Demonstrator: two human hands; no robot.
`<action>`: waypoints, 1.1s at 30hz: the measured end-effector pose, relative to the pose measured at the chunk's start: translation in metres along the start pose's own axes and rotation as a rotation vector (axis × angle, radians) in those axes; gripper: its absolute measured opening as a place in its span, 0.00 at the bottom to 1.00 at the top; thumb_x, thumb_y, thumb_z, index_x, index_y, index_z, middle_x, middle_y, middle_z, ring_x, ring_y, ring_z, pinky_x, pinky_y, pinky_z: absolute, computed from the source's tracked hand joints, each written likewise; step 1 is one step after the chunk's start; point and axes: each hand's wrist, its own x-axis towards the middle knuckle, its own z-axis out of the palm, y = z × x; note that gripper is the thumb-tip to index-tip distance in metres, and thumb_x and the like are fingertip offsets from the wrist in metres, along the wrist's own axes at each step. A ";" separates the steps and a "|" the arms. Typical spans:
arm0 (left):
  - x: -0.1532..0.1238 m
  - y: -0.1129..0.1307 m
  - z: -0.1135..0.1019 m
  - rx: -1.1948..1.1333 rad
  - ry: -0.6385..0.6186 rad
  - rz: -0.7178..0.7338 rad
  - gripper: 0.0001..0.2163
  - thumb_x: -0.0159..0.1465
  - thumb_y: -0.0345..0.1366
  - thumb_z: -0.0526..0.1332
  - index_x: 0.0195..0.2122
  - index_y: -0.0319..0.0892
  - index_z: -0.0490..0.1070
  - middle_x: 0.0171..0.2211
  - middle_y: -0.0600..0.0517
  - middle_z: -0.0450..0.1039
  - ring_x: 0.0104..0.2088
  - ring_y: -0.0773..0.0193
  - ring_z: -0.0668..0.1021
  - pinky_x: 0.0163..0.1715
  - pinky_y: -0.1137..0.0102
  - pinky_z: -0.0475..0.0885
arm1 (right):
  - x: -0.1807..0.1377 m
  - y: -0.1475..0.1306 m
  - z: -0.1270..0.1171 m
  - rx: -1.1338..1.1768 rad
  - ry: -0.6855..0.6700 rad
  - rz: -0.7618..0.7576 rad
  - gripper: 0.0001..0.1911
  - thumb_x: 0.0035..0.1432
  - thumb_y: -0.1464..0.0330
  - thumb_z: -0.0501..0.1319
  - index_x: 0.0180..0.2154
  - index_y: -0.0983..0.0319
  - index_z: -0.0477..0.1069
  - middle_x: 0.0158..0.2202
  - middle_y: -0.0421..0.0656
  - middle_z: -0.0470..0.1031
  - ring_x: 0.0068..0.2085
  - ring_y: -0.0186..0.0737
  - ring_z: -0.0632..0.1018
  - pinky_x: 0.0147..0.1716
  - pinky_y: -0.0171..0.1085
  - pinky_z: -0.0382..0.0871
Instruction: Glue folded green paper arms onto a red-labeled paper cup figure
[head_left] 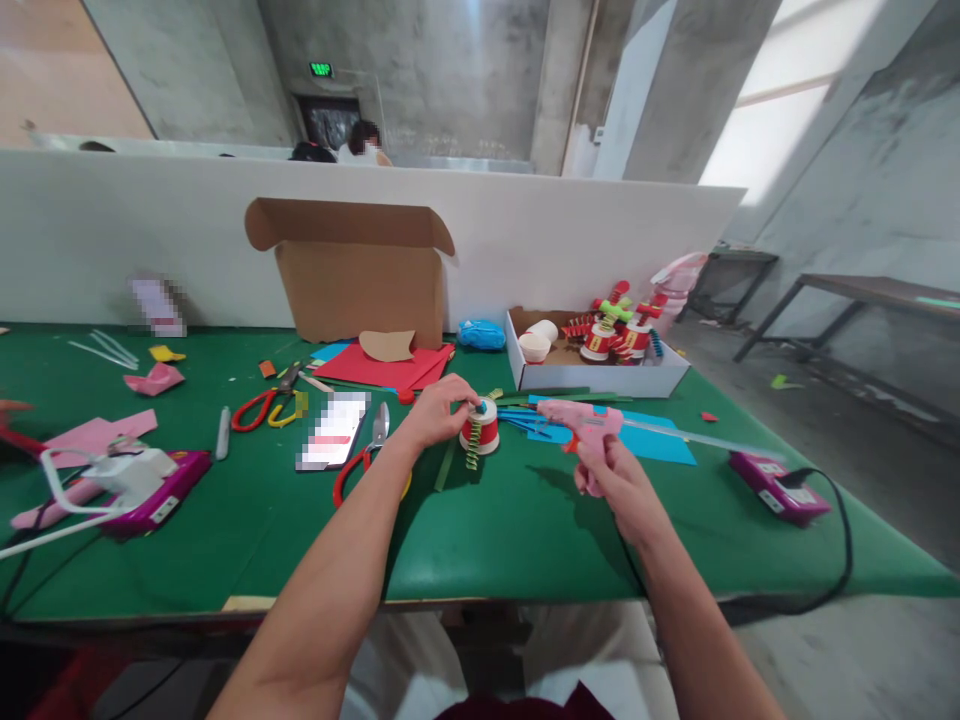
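Left fingers [454, 390] pinching blue bit [481, 407] atop cup [489, 433], right fingers [583, 474] wrapped around glue gun [595, 420], both back from worktop's [517, 560] front edge.

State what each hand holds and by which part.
Right hand: pink glue gun, by the handle. Left hand: fingertips atop the red-banded paper cup; whether gripping cannot be told.

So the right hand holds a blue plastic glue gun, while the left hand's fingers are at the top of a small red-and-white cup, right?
Not quite: the head view shows a pink plastic glue gun, not a blue one. The right hand does hold it, and the left hand is at the top of the red-and-white cup.
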 end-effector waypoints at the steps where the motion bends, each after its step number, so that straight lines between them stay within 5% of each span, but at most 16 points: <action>1: 0.000 0.000 0.000 -0.001 0.001 0.001 0.11 0.55 0.21 0.57 0.31 0.41 0.76 0.32 0.50 0.76 0.37 0.63 0.76 0.39 0.65 0.75 | 0.000 0.001 0.003 -0.004 -0.002 -0.003 0.28 0.48 0.47 0.63 0.40 0.62 0.66 0.26 0.39 0.73 0.19 0.29 0.67 0.17 0.31 0.61; 12: 0.000 -0.001 -0.001 -0.012 -0.008 -0.010 0.10 0.57 0.24 0.57 0.33 0.41 0.76 0.34 0.49 0.77 0.38 0.62 0.77 0.41 0.64 0.75 | 0.012 -0.001 0.035 -0.240 -0.064 -0.143 0.25 0.56 0.56 0.57 0.50 0.65 0.64 0.32 0.45 0.78 0.20 0.34 0.69 0.20 0.35 0.65; 21: 0.002 0.002 -0.004 0.001 -0.017 -0.015 0.11 0.56 0.23 0.57 0.33 0.42 0.76 0.33 0.50 0.77 0.38 0.62 0.77 0.41 0.64 0.75 | 0.016 0.010 0.044 -0.434 -0.017 -0.296 0.28 0.60 0.61 0.54 0.59 0.65 0.59 0.40 0.51 0.78 0.41 0.50 0.79 0.39 0.45 0.73; 33: 0.002 0.002 -0.005 0.011 -0.023 -0.012 0.11 0.55 0.24 0.56 0.33 0.42 0.77 0.33 0.51 0.77 0.38 0.63 0.77 0.41 0.66 0.74 | 0.015 0.010 0.045 -0.522 -0.003 -0.337 0.27 0.61 0.61 0.52 0.59 0.65 0.61 0.43 0.53 0.77 0.47 0.53 0.78 0.44 0.47 0.72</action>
